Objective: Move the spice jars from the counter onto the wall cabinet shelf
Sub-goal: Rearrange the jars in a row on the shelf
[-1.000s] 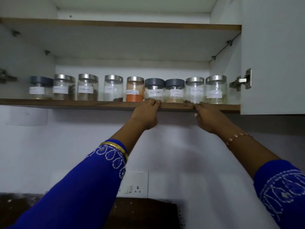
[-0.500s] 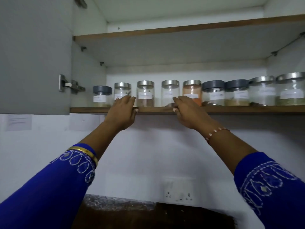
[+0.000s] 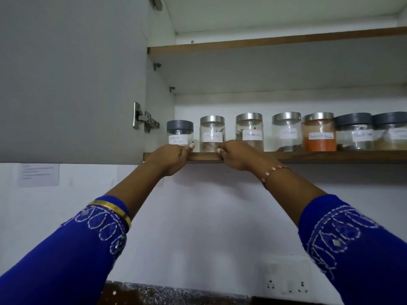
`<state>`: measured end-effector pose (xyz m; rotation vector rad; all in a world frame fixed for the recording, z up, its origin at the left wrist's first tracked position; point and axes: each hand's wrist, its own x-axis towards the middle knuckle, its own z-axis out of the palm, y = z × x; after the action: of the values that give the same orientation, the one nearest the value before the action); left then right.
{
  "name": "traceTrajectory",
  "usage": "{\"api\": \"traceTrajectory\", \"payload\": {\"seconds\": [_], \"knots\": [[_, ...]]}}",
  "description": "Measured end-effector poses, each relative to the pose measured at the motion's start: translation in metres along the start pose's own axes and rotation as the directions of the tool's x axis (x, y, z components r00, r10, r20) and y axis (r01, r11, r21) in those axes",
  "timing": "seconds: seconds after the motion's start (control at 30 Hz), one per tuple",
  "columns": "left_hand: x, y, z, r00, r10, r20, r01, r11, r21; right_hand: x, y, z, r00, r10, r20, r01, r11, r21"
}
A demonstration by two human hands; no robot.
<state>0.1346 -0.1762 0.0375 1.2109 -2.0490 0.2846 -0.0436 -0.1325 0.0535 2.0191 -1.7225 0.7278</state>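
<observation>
The cabinet (image 3: 286,69) stands open, its door (image 3: 70,80) swung out to the left, and it fills the upper half of the view. Its lower shelf (image 3: 308,155) carries a row of seven jars (image 3: 286,131) that I can see, and the row goes on past the right edge. From the left they are: one with a grey lid (image 3: 180,126), four with steel lids, one of which holds orange powder (image 3: 319,137), then two more with grey lids. All stand upright, close beside each other, with white labels facing out; the writing is too blurred to read. Below the cabinet is a white wall with a socket plate (image 3: 286,280), and at the bottom edge shows a strip of the dark speckled table (image 3: 165,293), where I can see no jar. Both arms in blue sleeves (image 3: 66,256) reach up to the shelf. The left hand (image 3: 169,158) grips the front edge of the shelf with curled fingers, just under the first grey-lid jar. The right hand (image 3: 237,155) also curls over the edge, in front of the second and third jars; whether its fingers touch a jar I cannot tell. Neither hand holds a jar. I judge the task almost finished or finished, with only small straightening of the row perhaps left, though most of the table is out of view.
</observation>
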Motion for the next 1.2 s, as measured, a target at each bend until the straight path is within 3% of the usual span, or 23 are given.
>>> {"api": "traceTrajectory", "payload": {"seconds": [0.2,0.47,0.63,0.83,1.2], "knots": [[0.039,-0.011,-0.003,0.97,-0.098,0.224,0.104,0.994,-0.019,0.036,-0.021,-0.001,0.987,0.085,0.137,-0.083,0.996,-0.025],[0.078,-0.021,0.004,0.902,-0.079,0.424,0.128,0.988,-0.088,0.071,-0.02,0.009,0.962,0.147,0.232,-0.129,0.987,-0.092],[0.095,-0.029,0.009,0.88,-0.108,0.462,0.209,0.963,-0.171,0.087,-0.012,0.014,0.944,0.151,0.295,-0.13,0.988,-0.088],[0.098,-0.031,0.011,0.89,-0.1,0.445,0.2,0.962,-0.184,0.092,-0.01,0.017,0.938,0.155,0.309,-0.148,0.988,-0.045],[0.096,-0.032,0.016,0.923,-0.193,0.333,0.239,0.965,-0.104,0.091,-0.008,0.018,0.961,0.107,0.253,-0.108,0.994,-0.012]]}}
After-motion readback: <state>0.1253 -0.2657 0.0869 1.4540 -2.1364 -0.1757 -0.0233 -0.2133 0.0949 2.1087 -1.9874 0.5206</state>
